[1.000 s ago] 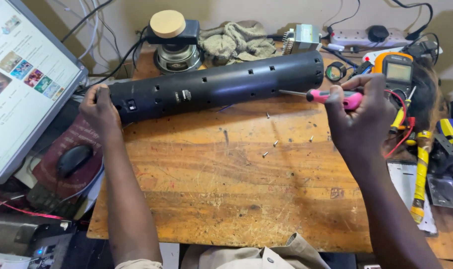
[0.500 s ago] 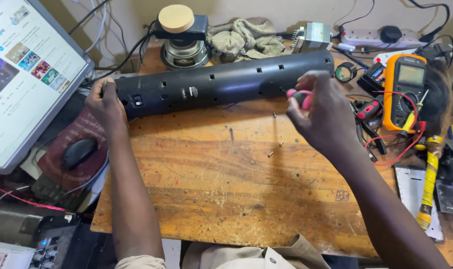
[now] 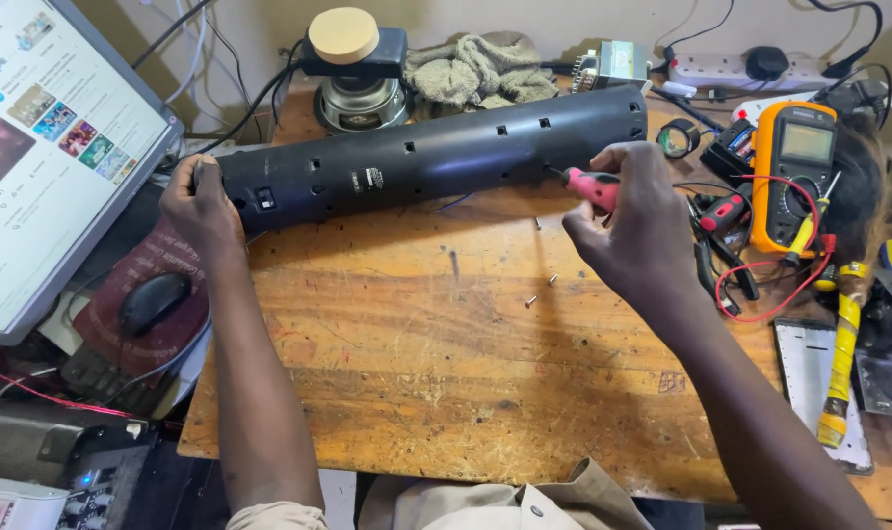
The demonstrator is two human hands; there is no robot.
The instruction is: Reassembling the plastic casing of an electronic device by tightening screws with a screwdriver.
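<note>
Long black tube housing (image 3: 436,157) lies across the upper middle of the frame, on the far part of the wooden bench (image 3: 446,393), tilted slightly up toward the right. My left hand (image 3: 199,201) wraps its left end, fingers curled closed over the cap, to keep the round body from rolling under tool pressure. My right hand (image 3: 634,221) is closed around the red-handled screwdriver (image 3: 588,186); the shaft points left and meets the housing's lower edge near its right end, where a row of small square holes runs. I cannot see the tip itself clearly.

Loose screws (image 3: 542,290) lie on the bare wood just below the tool, apart from everything else, kept within reach. Orange multimeter (image 3: 794,172) with red leads sits at right, monitor (image 3: 44,147) at left, mouse (image 3: 155,302) on its pad below it.
</note>
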